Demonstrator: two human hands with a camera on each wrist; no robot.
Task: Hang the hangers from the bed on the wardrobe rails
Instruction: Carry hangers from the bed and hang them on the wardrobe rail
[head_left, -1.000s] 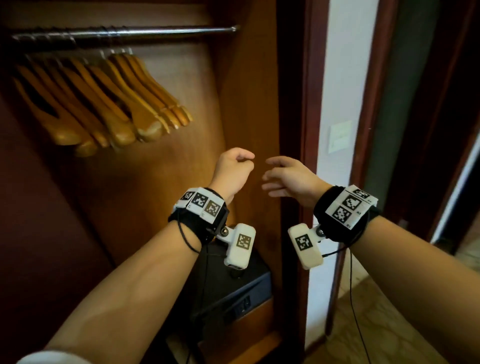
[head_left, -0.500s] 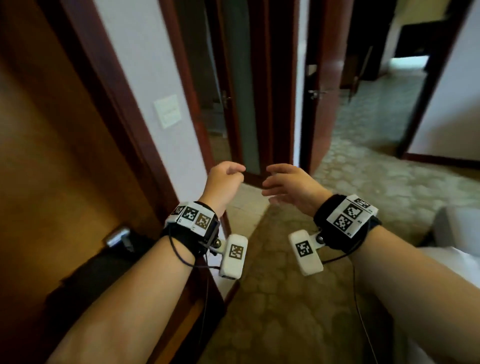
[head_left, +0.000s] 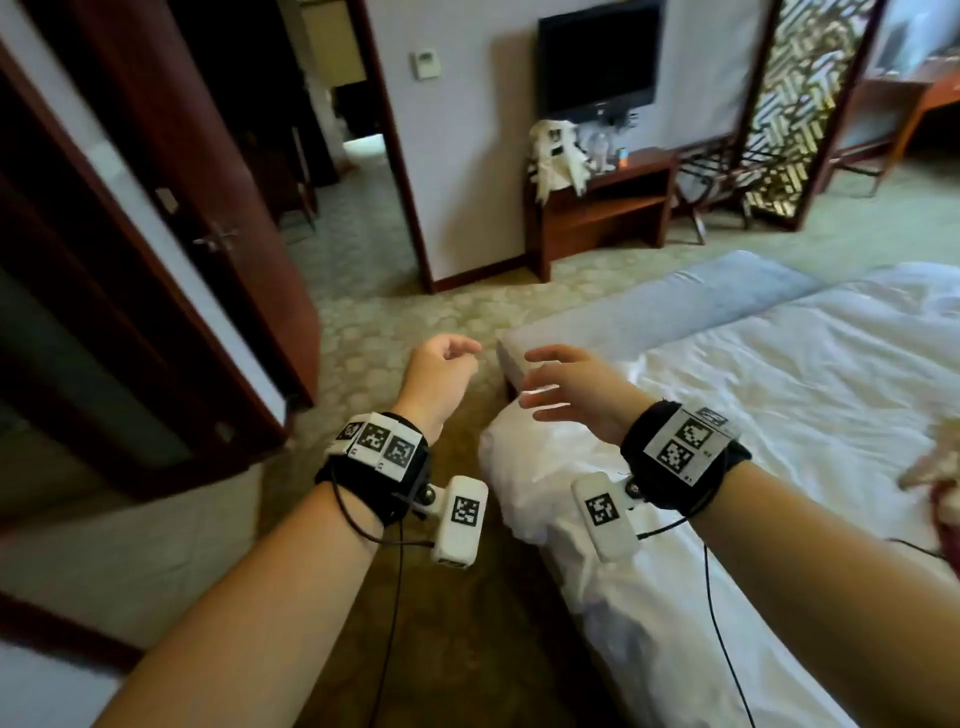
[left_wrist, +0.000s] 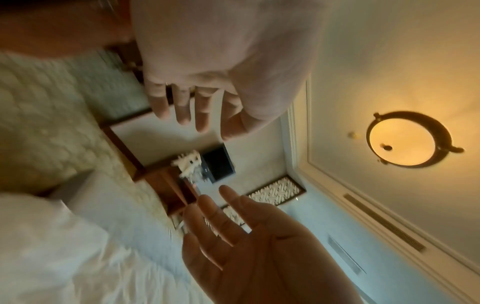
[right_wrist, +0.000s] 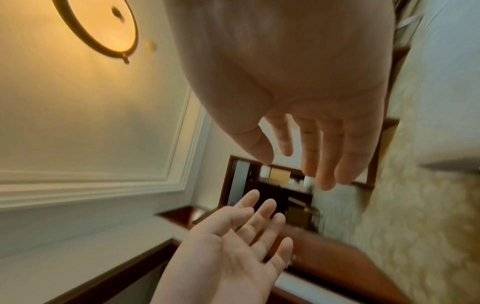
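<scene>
Both hands are held up in front of me and hold nothing. My left hand (head_left: 452, 358) hangs loosely curled over the carpet, just left of the bed's corner; its relaxed fingers (left_wrist: 182, 107) show in the left wrist view. My right hand (head_left: 545, 384) has its fingers spread over the near corner of the white bed (head_left: 779, 395); its fingers (right_wrist: 319, 156) are straight. A blurred tan and red thing (head_left: 935, 467) lies at the bed's right edge; I cannot tell what it is. No hanger is plainly in view, and the wardrobe is out of view.
A dark wooden door (head_left: 223, 208) stands open at the left, with a doorway behind it. Patterned carpet (head_left: 389, 312) runs between door and bed. Against the far wall are a wooden desk (head_left: 602, 208), a TV (head_left: 597, 52) and a lattice screen (head_left: 795, 104).
The view has swung right from the wardrobe rail with its wooden hangers, past the doorway, to the bed. Both hands stayed raised and empty; the left hand's fingers loosened a little.
</scene>
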